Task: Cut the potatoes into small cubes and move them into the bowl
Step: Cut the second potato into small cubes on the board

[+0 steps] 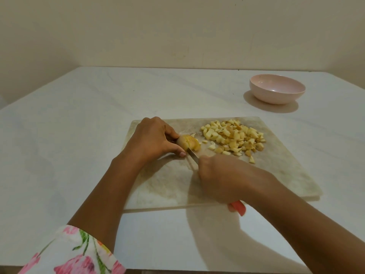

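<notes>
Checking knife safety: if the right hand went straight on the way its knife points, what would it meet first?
Probably the potato piece that the left hand grips; the knife touches it, with the left thumb close beside.

glossy pink bowl [277, 89]; scuffed matt cutting board [276, 167]; smooth white table [79, 115]; floral cloth sleeve [75, 254].

one pink bowl [277, 95] stands on the one white table [79, 135]. there is one pale cutting board [276, 165] and one knife [192, 155] with a red handle. on the board i count one larger potato piece [188, 142] and a single heap of potato cubes [233, 137], dozens of them, too many to number exactly. two hands show, one left hand [152, 137] and one right hand [223, 178], and one floral sleeve [75, 252].
</notes>
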